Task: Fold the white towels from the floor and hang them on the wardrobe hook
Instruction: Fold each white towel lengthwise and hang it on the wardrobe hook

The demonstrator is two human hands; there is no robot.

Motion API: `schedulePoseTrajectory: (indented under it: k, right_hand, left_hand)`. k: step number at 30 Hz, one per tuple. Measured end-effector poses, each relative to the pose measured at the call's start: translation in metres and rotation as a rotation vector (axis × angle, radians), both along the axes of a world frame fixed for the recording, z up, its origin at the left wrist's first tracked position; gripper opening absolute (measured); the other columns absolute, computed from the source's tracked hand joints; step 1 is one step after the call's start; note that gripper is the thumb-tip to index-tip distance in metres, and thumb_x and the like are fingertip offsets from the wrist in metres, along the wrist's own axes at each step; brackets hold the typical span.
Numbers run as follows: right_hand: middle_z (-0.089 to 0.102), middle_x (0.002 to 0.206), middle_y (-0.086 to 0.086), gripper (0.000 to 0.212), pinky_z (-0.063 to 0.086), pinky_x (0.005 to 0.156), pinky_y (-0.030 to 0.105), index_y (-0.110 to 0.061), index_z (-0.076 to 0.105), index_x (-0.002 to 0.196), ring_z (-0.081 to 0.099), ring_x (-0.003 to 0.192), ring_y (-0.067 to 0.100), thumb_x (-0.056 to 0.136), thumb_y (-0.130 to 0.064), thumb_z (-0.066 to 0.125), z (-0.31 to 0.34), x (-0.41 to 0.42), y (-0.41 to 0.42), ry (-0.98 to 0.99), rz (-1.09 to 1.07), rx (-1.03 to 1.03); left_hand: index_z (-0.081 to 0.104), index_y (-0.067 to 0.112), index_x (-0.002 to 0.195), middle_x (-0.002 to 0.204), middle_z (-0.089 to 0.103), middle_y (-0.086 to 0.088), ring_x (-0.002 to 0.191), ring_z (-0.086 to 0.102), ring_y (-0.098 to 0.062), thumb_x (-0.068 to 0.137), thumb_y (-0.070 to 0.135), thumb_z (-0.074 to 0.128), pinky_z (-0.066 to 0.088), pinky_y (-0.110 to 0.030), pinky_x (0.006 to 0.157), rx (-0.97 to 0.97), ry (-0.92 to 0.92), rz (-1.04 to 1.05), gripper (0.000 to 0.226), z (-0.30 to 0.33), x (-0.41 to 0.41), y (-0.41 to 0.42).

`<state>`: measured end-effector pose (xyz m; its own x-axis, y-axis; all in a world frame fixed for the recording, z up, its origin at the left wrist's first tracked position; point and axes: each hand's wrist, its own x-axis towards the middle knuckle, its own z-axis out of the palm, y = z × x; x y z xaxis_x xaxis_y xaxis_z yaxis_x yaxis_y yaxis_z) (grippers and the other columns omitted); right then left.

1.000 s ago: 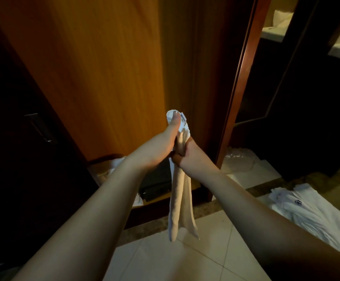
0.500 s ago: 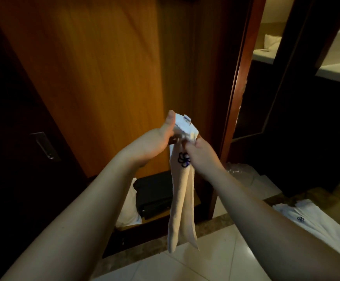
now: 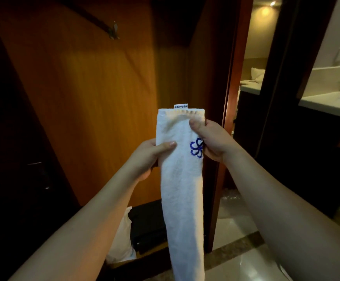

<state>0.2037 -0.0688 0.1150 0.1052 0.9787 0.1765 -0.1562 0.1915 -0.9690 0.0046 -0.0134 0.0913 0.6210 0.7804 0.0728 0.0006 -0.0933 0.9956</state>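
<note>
A white towel (image 3: 182, 183) folded into a long narrow strip hangs upright in front of me, with a blue flower emblem near its right edge and a small label at the top. My left hand (image 3: 151, 157) pinches its left edge below the top. My right hand (image 3: 211, 138) grips the right edge near the top, thumb on the front. A metal hook (image 3: 114, 31) sits high on the wooden wardrobe wall (image 3: 88, 102), above and left of the towel.
A dark door with a handle (image 3: 34, 164) stands at the left. A black box (image 3: 147, 226) and a white bag (image 3: 120, 240) lie on the wardrobe floor. A doorway at the right opens onto a lit room with a counter (image 3: 327, 102). The floor tiles (image 3: 236, 260) are pale.
The towel went from bunched between both hands to held flat and spread, raised higher. The view tilted up, bringing the hook into sight; the towels on the floor left the view.
</note>
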Motion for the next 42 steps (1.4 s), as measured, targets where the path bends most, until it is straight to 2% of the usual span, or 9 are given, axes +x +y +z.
schedulePoseTrajectory:
  k: [2,5,10,13,16,23,28,39,42]
  right_hand:
    - [0.073,0.120,0.014,0.073,0.059,0.089,0.040,-0.009,0.065,0.121,0.069,0.114,0.029,0.068,-0.055,0.082,-0.003,0.007,0.001,0.060,0.043,-0.013]
    - [0.073,0.124,0.006,0.079,0.059,0.086,0.034,-0.022,0.077,0.115,0.068,0.117,0.022,0.052,-0.069,0.089,-0.026,0.018,0.002,0.125,0.168,-0.047]
    - [0.073,0.122,0.007,0.080,0.057,0.090,0.033,-0.012,0.065,0.125,0.068,0.116,0.022,0.059,-0.047,0.094,-0.060,0.015,-0.003,-0.060,0.281,-0.118]
    - [0.074,0.118,0.005,0.078,0.057,0.095,0.039,-0.011,0.062,0.126,0.071,0.110,0.022,0.060,-0.042,0.089,-0.061,0.004,0.001,-0.202,0.147,-0.123]
    - [0.074,0.118,0.004,0.079,0.059,0.091,0.037,-0.014,0.058,0.129,0.072,0.109,0.023,0.062,-0.044,0.086,-0.062,-0.002,0.003,-0.159,0.074,-0.035]
    - [0.072,0.123,0.011,0.107,0.055,0.098,0.048,-0.013,0.057,0.131,0.069,0.114,0.030,0.044,-0.062,0.095,-0.055,-0.007,0.000,-0.137,0.043,0.037]
    - [0.077,0.110,0.004,0.105,0.059,0.084,0.034,-0.012,0.063,0.119,0.073,0.106,0.023,0.037,-0.070,0.093,-0.040,0.008,-0.004,-0.199,0.164,-0.070]
    - [0.069,0.127,0.015,0.096,0.056,0.096,0.042,-0.005,0.060,0.130,0.067,0.118,0.030,0.048,-0.031,0.103,-0.077,0.015,-0.020,0.031,0.415,-0.330]
    - [0.072,0.121,0.014,0.093,0.059,0.088,0.041,-0.009,0.062,0.127,0.070,0.112,0.029,0.045,-0.026,0.104,-0.083,0.008,-0.026,0.072,0.463,-0.376]
  left_hand:
    - [0.070,0.009,0.108,0.108,0.077,-0.009,0.100,0.074,-0.028,0.081,0.037,0.080,0.061,-0.035,0.077,0.001,-0.033,0.003,0.040,0.011,0.004,-0.003]
    - [0.071,0.006,0.107,0.106,0.077,-0.010,0.097,0.075,-0.028,0.089,0.025,0.073,0.062,-0.038,0.083,-0.029,-0.114,0.055,0.026,0.029,0.009,-0.009]
    - [0.069,0.008,0.103,0.098,0.078,-0.010,0.093,0.075,-0.030,0.093,0.018,0.070,0.061,-0.042,0.085,-0.094,-0.170,0.228,0.014,0.057,0.014,-0.008]
    - [0.069,0.005,0.107,0.103,0.077,-0.013,0.099,0.073,-0.031,0.093,0.016,0.070,0.060,-0.044,0.090,-0.100,-0.191,0.246,0.018,0.063,0.014,0.000]
    - [0.067,0.003,0.114,0.107,0.076,-0.014,0.100,0.074,-0.031,0.092,0.019,0.072,0.059,-0.047,0.091,-0.134,-0.208,0.236,0.027,0.067,0.013,0.011]
    - [0.064,0.004,0.116,0.106,0.077,-0.013,0.096,0.075,-0.030,0.087,0.023,0.076,0.061,-0.042,0.074,-0.213,-0.278,0.211,0.037,0.068,0.010,0.022]
    - [0.063,0.004,0.121,0.109,0.076,-0.013,0.098,0.075,-0.029,0.087,0.027,0.075,0.062,-0.042,0.073,-0.231,-0.281,0.179,0.043,0.073,0.015,0.020]
    - [0.062,0.013,0.115,0.093,0.078,-0.011,0.082,0.077,-0.030,0.090,0.021,0.073,0.063,-0.049,0.065,-0.300,-0.226,0.232,0.029,0.097,0.039,0.027]
    - [0.060,0.012,0.118,0.092,0.078,-0.013,0.080,0.077,-0.032,0.091,0.019,0.073,0.062,-0.050,0.060,-0.312,-0.212,0.256,0.031,0.100,0.042,0.035]
